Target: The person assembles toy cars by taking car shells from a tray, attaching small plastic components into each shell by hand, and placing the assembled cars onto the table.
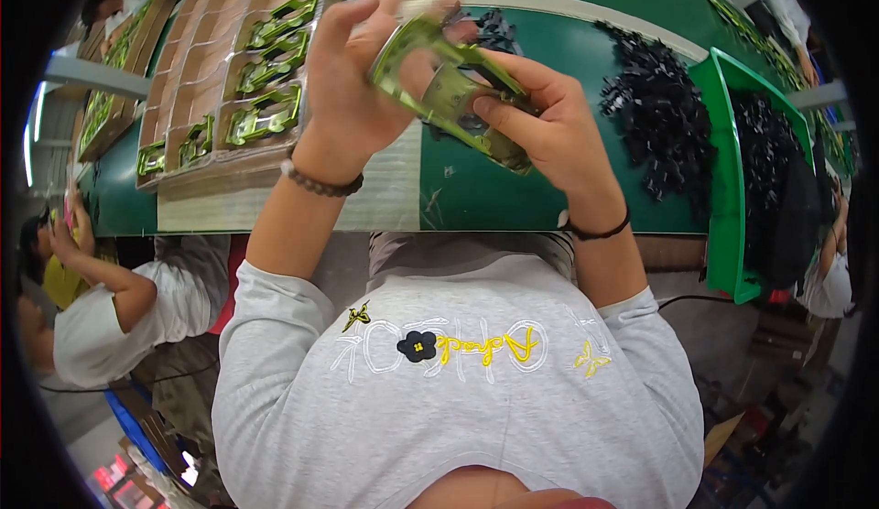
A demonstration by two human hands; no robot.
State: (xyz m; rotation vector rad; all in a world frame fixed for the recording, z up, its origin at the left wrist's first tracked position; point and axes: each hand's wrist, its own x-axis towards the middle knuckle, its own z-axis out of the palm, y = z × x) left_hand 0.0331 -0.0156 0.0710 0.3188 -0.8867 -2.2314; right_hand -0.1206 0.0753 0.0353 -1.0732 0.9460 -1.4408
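Above the table's near edge, my right hand (549,120) grips a shiny olive-green plastic frame (449,92), its thumb pressed on the frame's face. The frame is tilted and has cut-out openings; its left end is blurred. My left hand (352,79) is raised beside that end, fingers apart and partly smeared by motion. Whether its palm touches the frame, I cannot tell. Behind the frame, small black pieces (494,28) lie on the green table, partly hidden by my hands.
At left, a compartmented tray (211,51) carries several similar green frames (265,115). A heap of black pieces (659,106) lies at right, beside a green bin (732,179) holding more. Other people sit at both sides. A pale board (275,202) lies along the near edge.
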